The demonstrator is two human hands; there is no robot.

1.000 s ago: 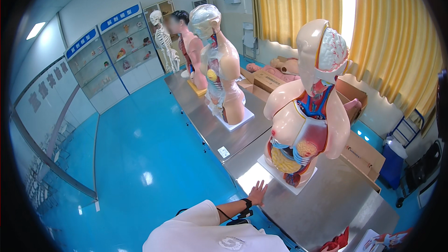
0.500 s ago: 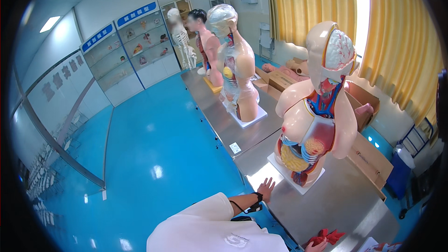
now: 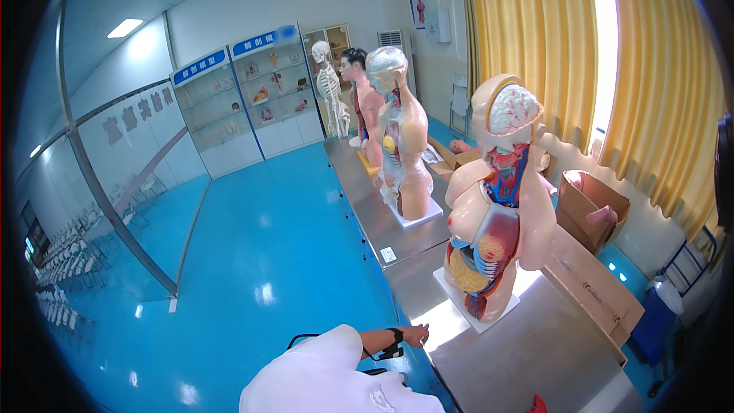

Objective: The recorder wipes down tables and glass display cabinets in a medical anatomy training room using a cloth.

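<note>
My left hand (image 3: 416, 335), with a dark band and device on the wrist, is at the near-left edge of the steel table (image 3: 527, 363). Its fingers are drawn together, and nothing shows in them. The torso model (image 3: 489, 218) stands upright on a white base just beyond, its brain, neck vessels and belly organs exposed. At the bottom edge only the tip of a red object (image 3: 540, 404) shows; its kind cannot be made out. My right hand is out of view.
Farther along the table stand a plastic-wrapped torso model (image 3: 407, 138), another torso (image 3: 365, 103) and a skeleton model (image 3: 330, 88). Cardboard boxes (image 3: 592, 210) line the right side by yellow curtains (image 3: 535, 46). Glass cabinets (image 3: 279, 92) and a glass partition (image 3: 138, 153) are left.
My left hand has gone from spread fingers to drawn-together ones and shifted slightly left and down. My right hand, earlier on the red object, has left the view, and the object is mostly out.
</note>
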